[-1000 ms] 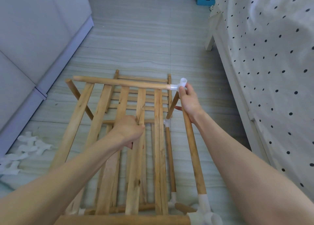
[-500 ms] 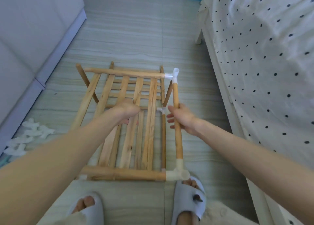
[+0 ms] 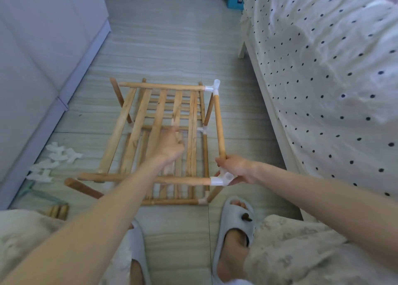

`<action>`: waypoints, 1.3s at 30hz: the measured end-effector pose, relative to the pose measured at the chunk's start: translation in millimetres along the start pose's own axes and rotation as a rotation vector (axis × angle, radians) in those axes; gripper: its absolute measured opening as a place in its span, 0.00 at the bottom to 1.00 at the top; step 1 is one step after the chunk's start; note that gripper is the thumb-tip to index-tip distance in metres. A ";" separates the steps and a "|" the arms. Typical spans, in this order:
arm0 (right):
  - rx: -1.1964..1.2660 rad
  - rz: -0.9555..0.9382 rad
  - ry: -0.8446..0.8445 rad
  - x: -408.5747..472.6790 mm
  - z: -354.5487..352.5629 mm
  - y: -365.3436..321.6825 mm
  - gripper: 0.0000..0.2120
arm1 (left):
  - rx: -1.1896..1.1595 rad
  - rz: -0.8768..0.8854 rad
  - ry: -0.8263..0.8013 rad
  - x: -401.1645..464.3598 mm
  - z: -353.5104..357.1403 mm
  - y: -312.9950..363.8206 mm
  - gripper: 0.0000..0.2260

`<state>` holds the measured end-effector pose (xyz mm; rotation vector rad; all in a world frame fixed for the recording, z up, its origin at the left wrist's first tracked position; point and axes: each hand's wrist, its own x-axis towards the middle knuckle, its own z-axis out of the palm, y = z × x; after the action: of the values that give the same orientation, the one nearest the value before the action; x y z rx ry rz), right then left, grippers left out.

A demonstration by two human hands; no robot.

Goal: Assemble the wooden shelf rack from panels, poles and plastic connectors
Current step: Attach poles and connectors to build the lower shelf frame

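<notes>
Rack (image 3: 163,138) stands half-built on the tiled floor before the person's feet; right hand (image 3: 234,169) clasps the near corner connector (image 3: 223,179) and its pole (image 3: 218,121), whose long axis runs away from the body. Left hand (image 3: 171,147), fingers loose and grasping nothing, hovers over the slatted panel (image 3: 189,134); spare connectors (image 3: 58,155) lie farther left.

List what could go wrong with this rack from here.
1. The top frame's left ends look bare: the near pole's left end carries no connector, so that side may sag or slip apart.
2. Only the right hand has a grip, at the near corner connector; the left hand is open over the slats, so the rack could twist.
3. Spare connectors lie on the floor, a tripping hazard.
</notes>
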<state>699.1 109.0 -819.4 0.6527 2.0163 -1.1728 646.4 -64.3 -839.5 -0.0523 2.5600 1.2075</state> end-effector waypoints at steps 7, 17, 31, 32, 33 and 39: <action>0.445 -0.064 0.132 0.6 21.3 11.1 0.13 | 0.625 0.336 -0.364 -39.4 7.9 -25.6 0.20; 0.417 -0.110 0.131 4.1 23.6 8.7 0.11 | 0.866 0.781 -0.305 -44.3 19.9 -36.8 0.18; 0.514 -0.066 0.064 24.9 24.1 3.2 0.11 | 0.934 0.697 -0.433 -34.3 26.7 -26.3 0.20; 0.429 -0.049 0.077 26.0 22.6 1.3 0.11 | 0.951 0.699 -0.455 -32.4 26.2 -23.2 0.19; 0.320 -0.029 0.090 26.9 20.6 -1.5 0.11 | 0.975 0.699 -0.489 -30.5 24.7 -19.3 0.19; -0.093 0.084 -0.166 17.2 -3.0 -25.3 0.13 | 1.186 0.710 -0.773 -15.0 9.7 4.4 0.16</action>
<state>669.4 101.2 -818.4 0.5690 1.8740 -1.0421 662.5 -55.5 -837.6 1.3334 2.1410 -0.3312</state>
